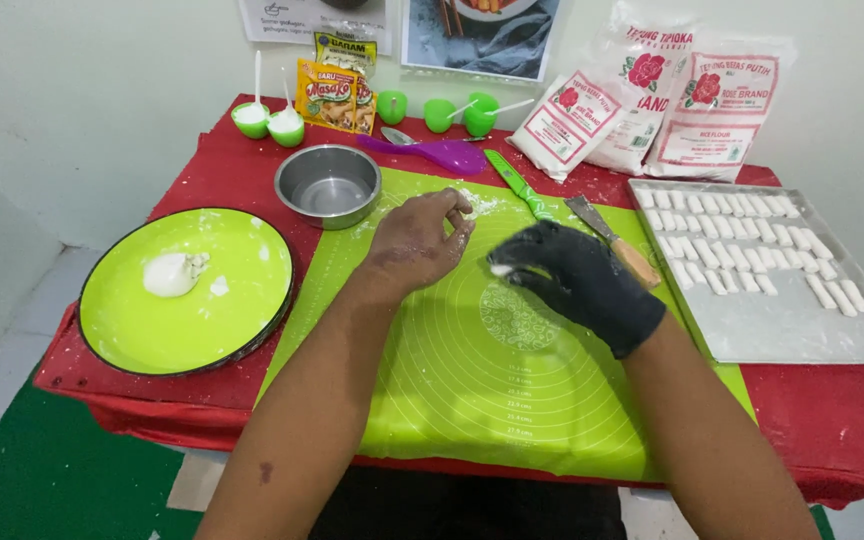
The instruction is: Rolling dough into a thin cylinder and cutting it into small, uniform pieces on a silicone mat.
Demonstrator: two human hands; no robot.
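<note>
Lime-green rolling mat (472, 390) under both hands, spread over a red tablecloth (832, 410). The right hand (577, 280), in a black glove, pinches a small white piece of dough (501, 270) at its curled fingertips. Just left of it, the bare left hand (417, 240) rests knuckles-up, fingers bunched over a dusting of flour (480, 203), nothing clearly gripped. Left of that hand, a green plate (242, 310) carries a dough lump (172, 273). Right of the gloved hand, a metal tray (802, 330) holds rows of white sticks (742, 240). Just beyond the glove lie a scraper (607, 235) and a green knife (517, 185); past the bare hand, a steel bowl (329, 185); farthest, flour bags (652, 100).
</note>
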